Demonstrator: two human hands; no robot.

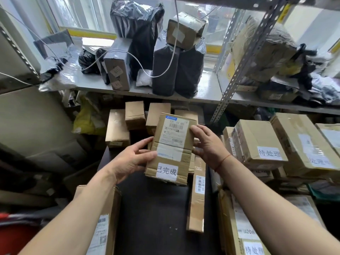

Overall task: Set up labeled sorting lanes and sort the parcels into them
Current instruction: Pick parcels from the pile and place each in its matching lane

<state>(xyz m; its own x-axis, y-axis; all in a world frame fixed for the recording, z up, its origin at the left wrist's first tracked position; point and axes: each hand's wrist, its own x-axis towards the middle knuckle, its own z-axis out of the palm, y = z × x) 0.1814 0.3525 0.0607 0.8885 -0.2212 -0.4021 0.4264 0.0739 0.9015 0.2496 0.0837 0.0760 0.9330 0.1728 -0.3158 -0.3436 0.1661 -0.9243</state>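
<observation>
A brown cardboard parcel (172, 150) is held upright at the centre, with a shipping label on its upper face and a white tag with handwritten characters near its bottom edge. My left hand (135, 159) grips its left side, thumb across the front. My right hand (207, 144) holds its right edge with the fingers curled round it. On the right stand cardboard boxes (257, 142) bearing white handwritten tags (269, 153). Below the parcel lies a dark table surface (154, 208).
Small brown boxes (135, 115) stand in a row behind the parcel. A long narrow box (196, 196) lies on the table's right side, another box (104, 221) at its left. The metal shelf (202, 92) above carries black-wrapped parcels (165, 69), boxes and a hanging white cable.
</observation>
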